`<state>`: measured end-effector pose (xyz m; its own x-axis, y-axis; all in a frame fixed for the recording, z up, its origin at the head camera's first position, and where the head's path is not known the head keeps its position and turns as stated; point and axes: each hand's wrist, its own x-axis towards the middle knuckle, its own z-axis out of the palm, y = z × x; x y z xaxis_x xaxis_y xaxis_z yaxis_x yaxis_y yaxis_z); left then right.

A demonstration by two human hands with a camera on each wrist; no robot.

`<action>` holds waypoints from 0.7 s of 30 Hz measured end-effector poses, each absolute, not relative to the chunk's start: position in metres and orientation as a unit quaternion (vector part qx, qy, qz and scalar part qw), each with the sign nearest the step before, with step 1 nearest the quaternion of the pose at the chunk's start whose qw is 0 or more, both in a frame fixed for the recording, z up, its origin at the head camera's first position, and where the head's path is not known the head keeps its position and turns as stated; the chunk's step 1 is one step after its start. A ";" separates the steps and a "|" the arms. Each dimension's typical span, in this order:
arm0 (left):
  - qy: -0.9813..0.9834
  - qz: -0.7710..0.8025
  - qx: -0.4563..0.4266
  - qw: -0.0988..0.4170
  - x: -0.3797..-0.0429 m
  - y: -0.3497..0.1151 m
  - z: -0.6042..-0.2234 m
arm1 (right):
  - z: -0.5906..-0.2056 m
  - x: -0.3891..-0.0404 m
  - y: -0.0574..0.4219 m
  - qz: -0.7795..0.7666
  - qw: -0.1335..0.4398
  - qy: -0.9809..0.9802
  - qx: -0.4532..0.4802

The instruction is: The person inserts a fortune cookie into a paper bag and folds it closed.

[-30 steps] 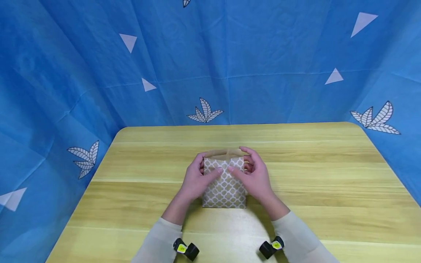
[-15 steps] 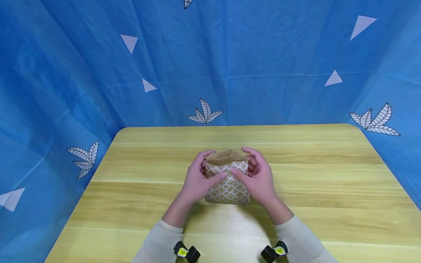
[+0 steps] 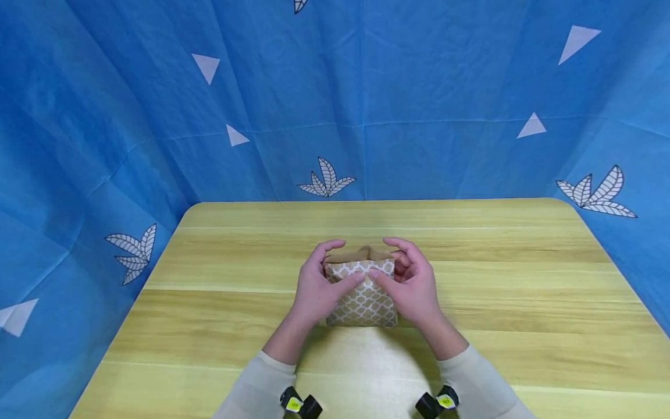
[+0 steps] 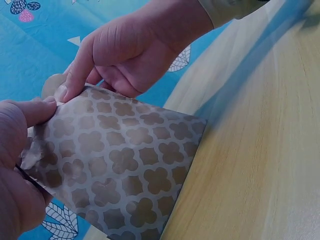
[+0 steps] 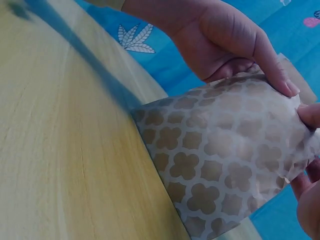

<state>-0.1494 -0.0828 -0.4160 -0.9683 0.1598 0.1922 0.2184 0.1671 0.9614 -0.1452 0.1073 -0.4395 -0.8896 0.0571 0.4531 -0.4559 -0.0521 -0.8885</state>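
Note:
A brown paper bag [image 3: 361, 305] with a white lattice pattern stands upright on the table between my hands. Its plain brown back edge shows above the patterned front at the mouth. My left hand [image 3: 316, 291] grips the bag's left side near the top, thumb on the front, other fingers around behind. On the right side my right hand [image 3: 416, 288] holds it in the same way. Both thumbs lie close together on the front panel, as the left wrist view of the bag [image 4: 125, 160] also shows. The paper is creased near the top in the right wrist view.
A light wood table [image 3: 220, 256] with rounded far corners lies under the bag. Blue curtain [image 3: 419, 87] with white leaf and triangle prints hangs behind and at the sides. A small black camera [image 3: 300, 402] is strapped on each sleeve.
The bag's mouth gaped wider half a second ago and looks narrower now. Since a second ago, the bag has shifted slightly right, with both hands still on it.

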 end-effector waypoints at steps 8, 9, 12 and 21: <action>-0.756 -0.644 -0.115 0.015 -0.146 -0.081 -0.408 | -0.439 -0.146 0.112 0.693 0.162 -0.680 0.177; -0.754 -0.646 -0.117 0.016 -0.147 -0.081 -0.410 | -0.439 -0.147 0.112 0.692 0.156 -0.681 0.183; -0.753 -0.645 -0.126 0.027 -0.150 -0.081 -0.417 | -0.438 -0.147 0.114 0.689 0.136 -0.684 0.196; -0.760 -0.639 -0.109 0.048 -0.153 -0.081 -0.420 | -0.438 -0.147 0.121 0.699 0.117 -0.676 0.201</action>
